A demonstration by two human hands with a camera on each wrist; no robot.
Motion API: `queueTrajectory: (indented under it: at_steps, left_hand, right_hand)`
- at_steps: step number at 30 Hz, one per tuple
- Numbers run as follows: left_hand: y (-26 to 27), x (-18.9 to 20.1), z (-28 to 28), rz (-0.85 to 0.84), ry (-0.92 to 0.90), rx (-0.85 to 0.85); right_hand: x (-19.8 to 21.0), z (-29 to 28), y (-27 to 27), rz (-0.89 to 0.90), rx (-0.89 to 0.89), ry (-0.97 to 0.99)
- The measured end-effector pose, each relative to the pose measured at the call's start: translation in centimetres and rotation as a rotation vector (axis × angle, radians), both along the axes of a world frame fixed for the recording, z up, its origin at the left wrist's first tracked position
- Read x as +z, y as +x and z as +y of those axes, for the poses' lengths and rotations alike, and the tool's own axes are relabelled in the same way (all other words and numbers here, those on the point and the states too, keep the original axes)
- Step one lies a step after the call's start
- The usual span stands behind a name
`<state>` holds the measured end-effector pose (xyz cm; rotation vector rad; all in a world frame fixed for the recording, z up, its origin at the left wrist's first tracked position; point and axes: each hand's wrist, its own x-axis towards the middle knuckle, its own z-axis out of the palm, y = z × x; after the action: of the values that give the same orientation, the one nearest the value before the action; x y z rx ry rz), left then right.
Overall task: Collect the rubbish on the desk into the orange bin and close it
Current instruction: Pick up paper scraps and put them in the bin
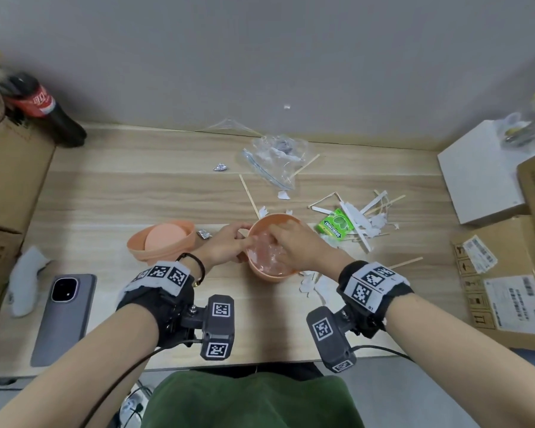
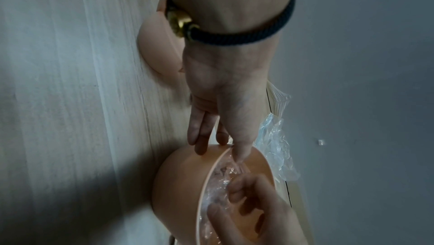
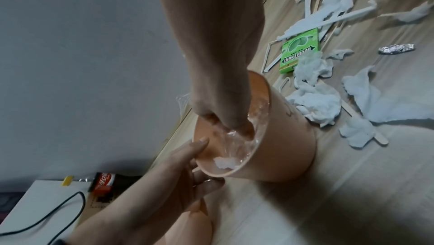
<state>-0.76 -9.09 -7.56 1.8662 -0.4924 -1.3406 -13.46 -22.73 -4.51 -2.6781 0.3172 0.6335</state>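
Lying littered below a grey wall (image 1: pixel 260 57), the desk (image 1: pixel 136 196); fingers' state unclear.

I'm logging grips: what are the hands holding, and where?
The left hand grips the orange bin at its rim. The right hand reaches inside, pressing the clear plastic; a grip cannot be told.

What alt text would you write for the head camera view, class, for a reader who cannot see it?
Both hands work at an open orange bin on a wooden desk: the left hand grips its rim, the right hand presses clear plastic inside. Its lid lies left; paper scraps, sticks and a green gum pack remain right.
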Motion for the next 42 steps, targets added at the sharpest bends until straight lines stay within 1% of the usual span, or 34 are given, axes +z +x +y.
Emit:
queueTrajectory:
  at_steps: [1, 2, 3, 5, 6, 8, 10, 12, 13, 15, 17, 19, 21, 23, 24, 26, 29, 30, 32, 34, 36, 38, 42]
  left_hand:
    - [-0.1, 0.0, -0.1, -0.002, 0.003, 0.001]
    - [-0.1, 0.1, -0.1, -0.004, 0.005, 0.000]
    - [-0.1, 0.1, -0.2, -0.005, 0.008, -0.002]
    - [-0.1, 0.1, -0.2, -0.003, 0.011, -0.005]
    - [0.0, 0.0, -0.2, -0.006, 0.015, -0.010]
    - [0.0, -0.1, -0.2, -0.016, 0.025, -0.010]
    - [-0.1, -0.1, -0.2, -0.028, 0.030, -0.006]
    - [-0.1, 0.0, -0.2, -0.034, 0.033, 0.002]
    - [-0.2, 0.1, -0.3, -0.031, 0.033, 0.008]
    - [-0.2, 0.2, -0.4, -0.026, 0.029, 0.018]
    - [-0.4, 0.3, -0.4, -0.031, 0.017, 0.031]
    - [-0.5, 0.4, -0.5, -0.048, 0.009, 0.047]
    - [-0.6, 0.5, -0.6, -0.051, 0.008, 0.061]
    - [-0.6, 0.5, -0.6, -0.046, 0.008, 0.072]
    - [-0.6, 0.5, -0.6, -0.046, 0.009, 0.076]
    - [-0.6, 0.5, -0.6, -0.045, 0.010, 0.080]
    - [-0.6, 0.4, -0.4, -0.045, 0.015, 0.089]
    - [-0.7, 0.3, -0.4, -0.045, 0.019, 0.092]
    - [-0.8, 0.4, -0.4, -0.044, 0.021, 0.101]
    - [-0.9, 0.5, -0.3, -0.044, 0.023, 0.108]
    - [-1.0, 0.7, -0.2, -0.056, 0.032, 0.097]
    - [-0.8, 0.8, 0.2, -0.062, 0.041, 0.083]
    - [-0.7, 1.0, 1.0, -0.075, 0.065, 0.092]
  right_hand:
    - [-0.1, 0.1, 0.0, -0.005, 0.034, -0.052]
    - [-0.2, 0.2, -0.1, 0.003, 0.058, -0.059]
    - [-0.2, 0.3, -0.2, 0.041, 0.067, -0.021]
    - [-0.4, 0.5, -0.4, 0.209, 0.098, 0.102]
    - [-0.3, 0.5, -0.3, 0.294, 0.149, 0.123]
    - [-0.1, 0.5, -0.1, 0.415, 0.269, 0.088]
    - [-0.1, 0.6, 0.3, 0.506, 0.336, 0.065]
    - [-0.7, 0.7, 0.5, 0.523, 0.342, 0.063]
    - [-0.5, 0.7, 0.5, 0.490, 0.320, 0.085]
    - [0.0, 0.3, 0.2, 0.324, 0.208, 0.205]
    - [1.2, -0.4, -0.2, 0.089, 0.052, 0.365]
    - [2.2, -1.6, -0.8, -0.121, -0.111, 0.426]
    - [2.3, -3.4, -2.0, -0.299, -0.345, 0.483]
    - [1.3, -5.5, -4.1, -0.471, -0.625, 0.537]
    - [0.3, -6.5, -5.4, -0.515, -0.746, 0.522]
    - [-1.6, -7.9, -8.4, -0.488, -0.898, 0.400]
    - [-4.6, -8.2, -13.5, -0.311, -1.025, 0.220]
    - [-5.4, -7.9, -14.9, -0.261, -1.036, 0.188]
    - [-6.8, -6.9, -16.7, -0.195, -0.981, 0.162]
    - [-7.9, -5.8, -17.3, -0.172, -0.956, 0.136]
    - [-8.8, -5.1, -17.3, -0.200, -1.014, 0.056]
    - [-9.0, -4.9, -17.0, -0.183, -1.077, -0.008]
    - [-9.3, -5.2, -16.8, -0.085, -1.112, 0.076]
